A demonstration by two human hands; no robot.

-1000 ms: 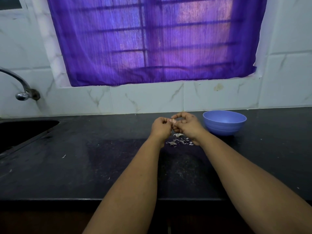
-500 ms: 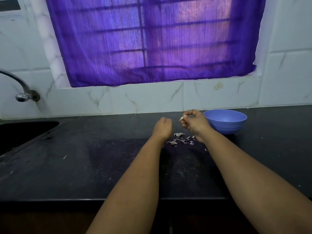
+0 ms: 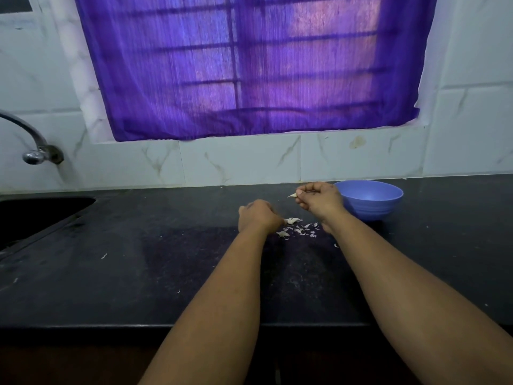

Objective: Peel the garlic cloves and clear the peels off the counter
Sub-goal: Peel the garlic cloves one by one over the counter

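We see a blue bowl (image 3: 370, 200), pale peels (image 3: 298, 230) on our black counter (image 3: 138, 273), a purple curtain (image 3: 249, 65), white veined tiles (image 3: 238, 159).

I am looking at a home kitchen. There is a long dark surface (image 3: 138, 273) with a sink (image 3: 33, 215) set in it on the left. A shiny tap (image 3: 30, 137) comes out of the white tile wall (image 3: 238, 159). A purple curtain (image 3: 249, 65) covers the window. A blue bowl (image 3: 370, 200) sits near the wall.
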